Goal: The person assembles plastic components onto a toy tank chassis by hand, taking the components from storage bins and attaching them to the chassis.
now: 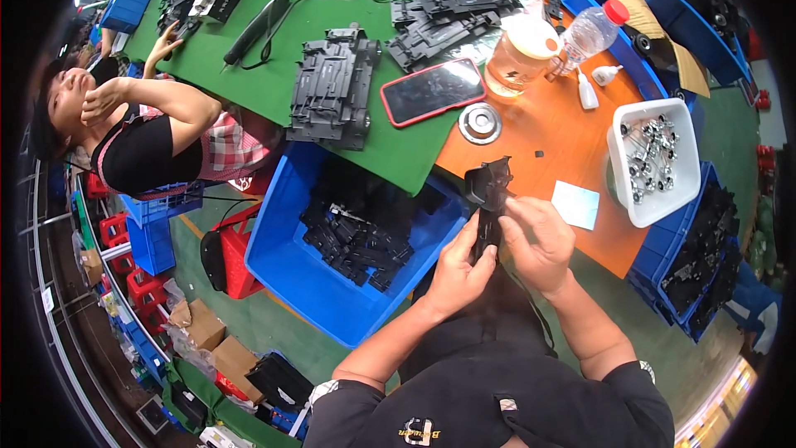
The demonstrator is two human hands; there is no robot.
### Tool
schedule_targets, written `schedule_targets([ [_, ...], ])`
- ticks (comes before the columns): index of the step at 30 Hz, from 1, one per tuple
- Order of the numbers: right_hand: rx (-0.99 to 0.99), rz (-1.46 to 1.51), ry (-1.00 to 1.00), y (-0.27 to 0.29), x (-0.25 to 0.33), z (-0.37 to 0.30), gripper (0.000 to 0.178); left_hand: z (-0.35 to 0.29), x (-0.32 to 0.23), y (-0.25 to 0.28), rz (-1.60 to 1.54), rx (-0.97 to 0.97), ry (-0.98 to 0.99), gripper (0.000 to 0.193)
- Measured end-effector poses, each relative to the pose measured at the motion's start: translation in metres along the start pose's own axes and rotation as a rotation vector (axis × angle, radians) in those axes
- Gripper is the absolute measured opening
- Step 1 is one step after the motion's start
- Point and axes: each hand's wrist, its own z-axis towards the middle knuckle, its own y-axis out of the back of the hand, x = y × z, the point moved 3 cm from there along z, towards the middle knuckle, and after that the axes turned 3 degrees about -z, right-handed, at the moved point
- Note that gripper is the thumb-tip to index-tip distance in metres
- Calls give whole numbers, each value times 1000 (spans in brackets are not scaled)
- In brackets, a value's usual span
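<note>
- Over the near edge of the orange bench, the left hand grips the lower end of a black plastic part, fingers curled shut around it; the right hand pinches its middle from the side.
- Risk, as I judge it: the part is held in mid-air over the gap beside the blue bin, so a slipped pinch could drop it to the floor.
- The clear bottle with a red cap lies tilted near the red-cased phone; a nudge could roll it.
- A pale blue square card lies flat beside the white tray of small metal pieces.
- Brown cardboard boxes sit on the floor at lower left.
</note>
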Motion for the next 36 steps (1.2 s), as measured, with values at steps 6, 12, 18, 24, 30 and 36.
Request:
schedule_targets([
  [6,69,-32,-177,5,-21,-11,23,27,-41,89,-112,-74,146,30],
  [12,135,-56,-301,3,-37,-23,21,69,-94,218,-70,-326,50,40],
  [18,187,-77,-336,-3,-36,-21,22,119,-92,282,-64,-358,35,47],
  [24,204,-117,-365,-7,-43,-24,23,178,-65,284,-123,-251,94,46],
  [30,203,-135,-441,-9,-50,-32,22,211,-59,285,-190,-172,164,45],
  [36,190,-154,-446,-11,-53,-36,22,223,-49,287,-161,-113,196,42],
])
